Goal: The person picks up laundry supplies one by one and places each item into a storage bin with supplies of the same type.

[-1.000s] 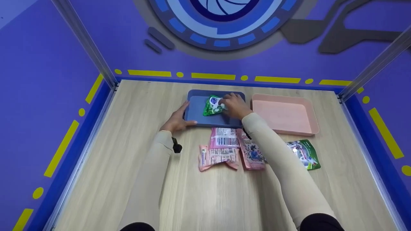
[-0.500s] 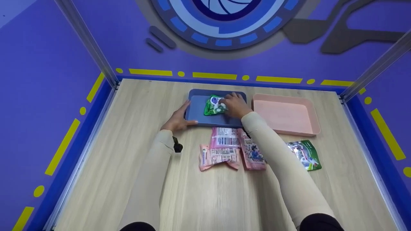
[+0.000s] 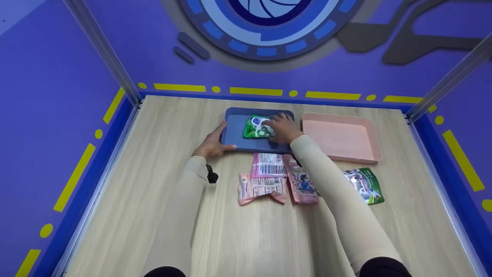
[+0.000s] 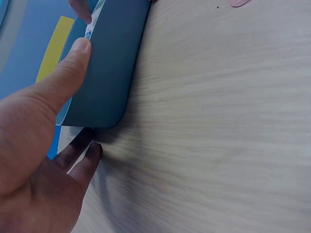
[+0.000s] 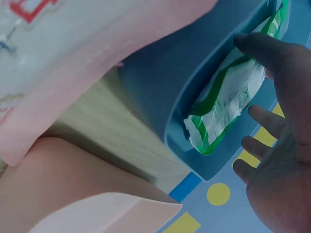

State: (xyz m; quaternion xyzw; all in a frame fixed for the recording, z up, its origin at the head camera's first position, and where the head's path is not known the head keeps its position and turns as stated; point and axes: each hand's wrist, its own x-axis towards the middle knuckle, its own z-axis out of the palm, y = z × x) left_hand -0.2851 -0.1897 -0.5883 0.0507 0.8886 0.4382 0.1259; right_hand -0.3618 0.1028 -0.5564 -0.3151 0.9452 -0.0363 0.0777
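On a pale wood-grain table (image 3: 115, 231), a shallow pink plastic tray (image 3: 338, 138) stood beside a shallow blue-grey plastic tray (image 3: 234, 130)
Of five pouches in view, three pink glossy film pouches (image 3: 269, 165) lay in front of the blue-grey tray, one dark-green printed film pouch (image 3: 369, 184), partly hidden, near the pink tray, and one green-and-white film pouch (image 3: 256, 127) inside the blue-grey tray. That last looked light, soft and slippery, its contents perhaps crushable, so a sealed edge seemed the surest hold. The bare left hand (image 3: 211, 144) lay against the tray's near left corner, thumb and fingers spread; the bare right hand (image 3: 284, 129) was over the pouch's right end, fingers apart, none seen pinching, thumb contact unclear
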